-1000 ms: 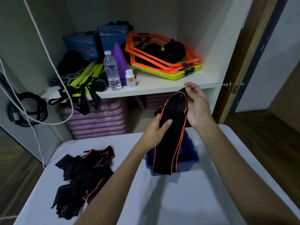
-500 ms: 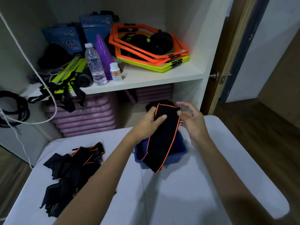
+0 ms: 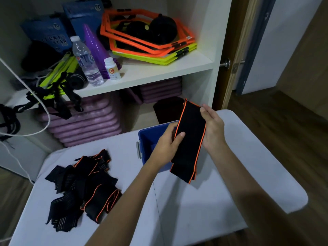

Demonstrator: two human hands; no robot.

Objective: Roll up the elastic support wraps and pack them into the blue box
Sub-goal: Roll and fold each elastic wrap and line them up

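Note:
I hold a black elastic wrap with orange edging [image 3: 190, 139] folded flat, tilted over the blue box [image 3: 147, 139] at the table's far middle. My left hand [image 3: 167, 144] pinches its left edge, thumb on top. My right hand [image 3: 212, 128] presses against its right edge near the top, fingers mostly straight. The wrap's lower end hangs over the box's front right corner. A pile of several more black and orange wraps [image 3: 83, 187] lies loose on the table's left side. The box's inside looks dark; I cannot tell what it holds.
The white table [image 3: 230, 183] ends at a rounded right edge with wooden floor beyond. Behind it stands a white shelf [image 3: 150, 71] with a water bottle [image 3: 85, 63], a small white bottle [image 3: 111, 69], purple cones, orange and yellow hexagon frames [image 3: 149, 41]. Purple pads are stacked below.
Both hands brought the wrap down from chest height toward the box and folded it shorter. My view shifted right and down.

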